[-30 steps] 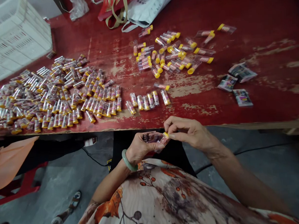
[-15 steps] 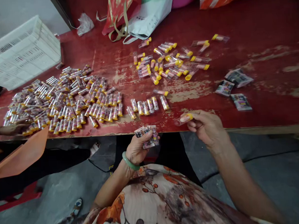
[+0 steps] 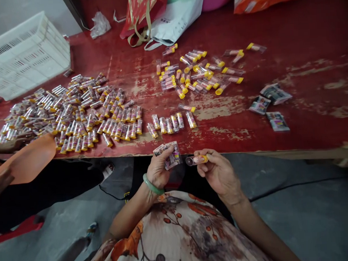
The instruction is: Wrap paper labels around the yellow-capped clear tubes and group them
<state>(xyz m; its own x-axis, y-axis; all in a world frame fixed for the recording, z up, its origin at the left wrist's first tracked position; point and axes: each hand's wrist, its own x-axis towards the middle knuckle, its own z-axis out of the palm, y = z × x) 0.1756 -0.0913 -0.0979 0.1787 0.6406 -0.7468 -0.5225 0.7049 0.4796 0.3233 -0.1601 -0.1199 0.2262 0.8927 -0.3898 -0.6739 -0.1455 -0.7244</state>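
At the left end of the red tabletop (image 3: 228, 116), a white crate (image 3: 29, 60) is noted behind a heaped pile of clear tubes (image 3: 74, 100). One hand of a co-worker (image 3: 17, 145) is seen at the pile's near edge, and a flat orange piece (image 3: 33, 159) is seen just in front of it.

Further right, the left hand (image 3: 160, 169), with a green bangle (image 3: 152, 185) at its wrist, is extended forward from a bent elbow. Small printed packets (image 3: 173, 158) are clamped, fanned, under its thumb; the fingers beneath are mostly hidden. Beyond it, a short row of tubes (image 3: 172, 123) is laid out.

The right hand (image 3: 207, 161) is angled inward, its fingertips closed around the yellow-capped end of a single tube (image 3: 194, 160). The tube is held nearly level, its clear end directed at the packets, just beside them. Behind, yellow-capped tubes (image 3: 199, 73) are scattered; to the right, three packets (image 3: 278, 121) are left lying.

Compared with half a second earlier, the single tube has been brought leftward and toward the body, from well apart to near the left hand. The orange piece has been raised in view. The crate and scattered tubes are found unchanged.
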